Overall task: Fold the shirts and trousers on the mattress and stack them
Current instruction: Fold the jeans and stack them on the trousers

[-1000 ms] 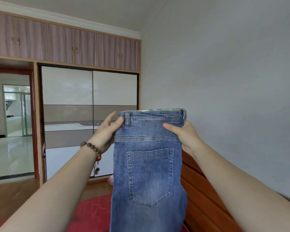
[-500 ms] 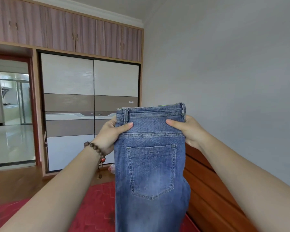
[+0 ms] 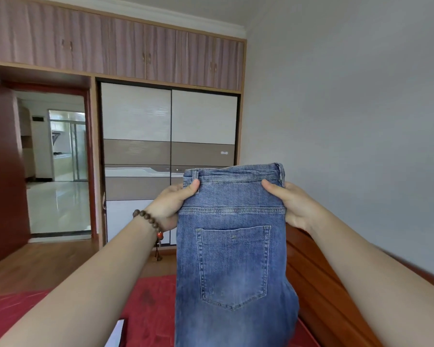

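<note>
A pair of blue jeans (image 3: 232, 261) hangs upright in front of me, folded lengthwise with one back pocket facing me. My left hand (image 3: 172, 205) grips the left end of the waistband, thumb on the front. At the right end of the waistband my right hand (image 3: 290, 204) holds on the same way. The legs drop out of view below the frame, over the red mattress (image 3: 148, 311).
A wooden bed frame (image 3: 318, 279) runs along the right side by the grey wall. A sliding-door wardrobe (image 3: 168, 151) stands ahead, with an open doorway (image 3: 58, 166) to its left. Something white (image 3: 115, 334) lies on the mattress near the lower edge.
The jeans and both hands have come lower and closer to me. My left hand's fingers have closed tighter on the waistband. More of the mattress shows.
</note>
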A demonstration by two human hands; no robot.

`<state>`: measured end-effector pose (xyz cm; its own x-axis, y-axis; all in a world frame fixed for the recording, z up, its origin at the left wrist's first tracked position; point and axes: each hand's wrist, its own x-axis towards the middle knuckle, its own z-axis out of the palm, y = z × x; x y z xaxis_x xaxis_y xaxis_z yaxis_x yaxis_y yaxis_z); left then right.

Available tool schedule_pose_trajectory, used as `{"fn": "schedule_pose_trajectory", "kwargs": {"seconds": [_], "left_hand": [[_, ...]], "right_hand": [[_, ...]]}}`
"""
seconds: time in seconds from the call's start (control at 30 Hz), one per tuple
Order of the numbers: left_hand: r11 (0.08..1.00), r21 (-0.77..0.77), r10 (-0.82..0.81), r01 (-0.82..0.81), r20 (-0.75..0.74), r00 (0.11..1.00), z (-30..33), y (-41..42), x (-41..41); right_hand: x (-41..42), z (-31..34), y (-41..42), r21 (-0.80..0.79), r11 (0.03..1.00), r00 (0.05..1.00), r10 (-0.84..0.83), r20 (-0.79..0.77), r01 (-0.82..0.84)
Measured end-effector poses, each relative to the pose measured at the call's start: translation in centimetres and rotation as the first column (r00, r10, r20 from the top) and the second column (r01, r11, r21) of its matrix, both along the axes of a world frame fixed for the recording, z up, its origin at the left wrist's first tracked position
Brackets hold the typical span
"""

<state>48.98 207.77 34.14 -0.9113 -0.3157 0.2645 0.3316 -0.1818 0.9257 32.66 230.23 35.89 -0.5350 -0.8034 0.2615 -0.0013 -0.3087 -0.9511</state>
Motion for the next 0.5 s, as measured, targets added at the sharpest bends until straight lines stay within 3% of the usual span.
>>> {"fn": "schedule_pose_trajectory", "kwargs": {"seconds": [0.13, 0.3, 0.5], "left_hand": [[1.0, 0.003, -0.003, 0.003, 0.022, 1.0, -1.0, -4.2, -2.6], [0.969, -0.064, 0.244, -0.24, 0.053, 0.968, 0.1, -8.1, -7.4], [0.903, -0.246, 0.302, -0.352, -0.221, 0.927, 10.7, -10.3, -9.5]], "right_hand": [[-3.6, -1.1, -4.5, 0.073, 0.997, 0.999, -0.005, 0.038, 0.003], [-7.0, -0.4, -10.3, 0.134, 0.959, 0.969, -0.247, -0.032, 0.249], [-9.5, 9.6, -12.7, -0.143, 0.942, 0.927, -0.328, -0.184, 0.305]]}}
